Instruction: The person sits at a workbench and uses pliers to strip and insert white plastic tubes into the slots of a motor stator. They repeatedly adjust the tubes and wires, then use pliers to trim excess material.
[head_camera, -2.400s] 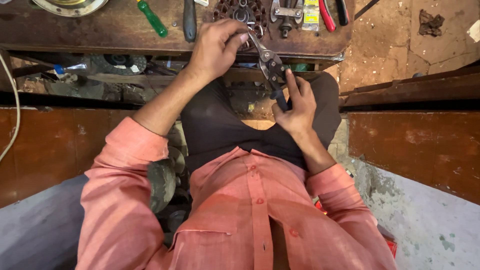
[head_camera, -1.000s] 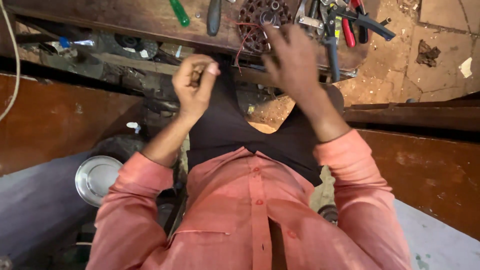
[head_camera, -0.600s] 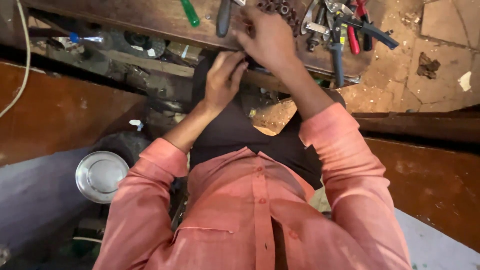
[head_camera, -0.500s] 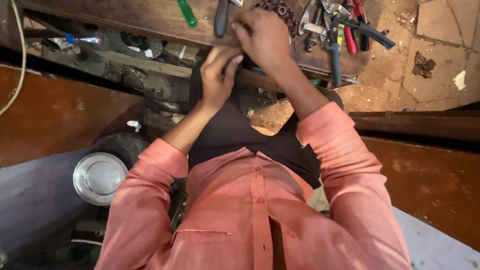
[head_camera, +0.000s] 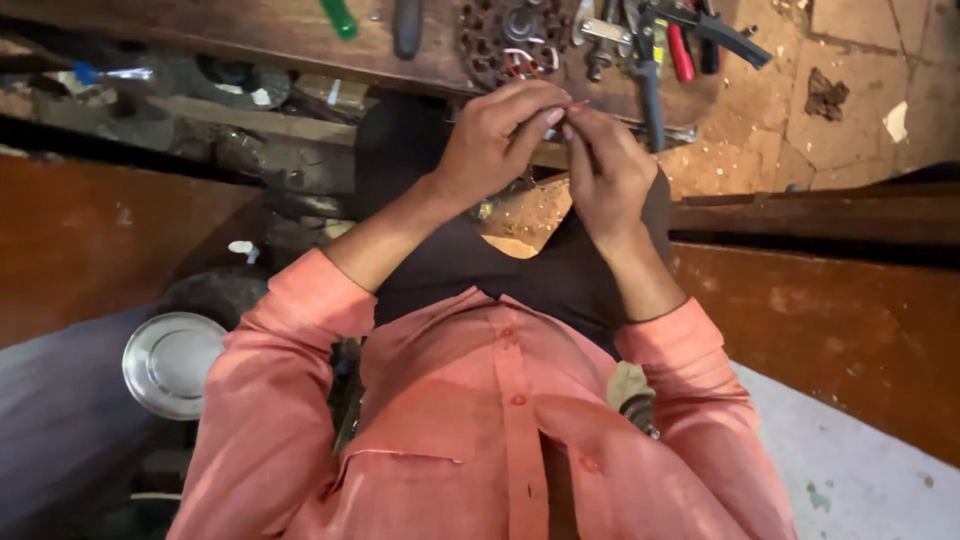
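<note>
Your left hand (head_camera: 495, 140) and right hand (head_camera: 605, 165) pinch a thin red wire (head_camera: 573, 104) (fingertips closed) above the worktop (head_camera: 250, 40); keep grip steady.

thing: a thin red wire (head_camera: 572, 106), only a short length showing
state: pinched between the fingertips of the left hand (head_camera: 495, 140) and the right hand (head_camera: 605, 170), which meet around it
pose: roughly level, its free end poking out to the right
place: held in the air just before the desk (head_camera: 250, 35) edge, above the lap
</note>
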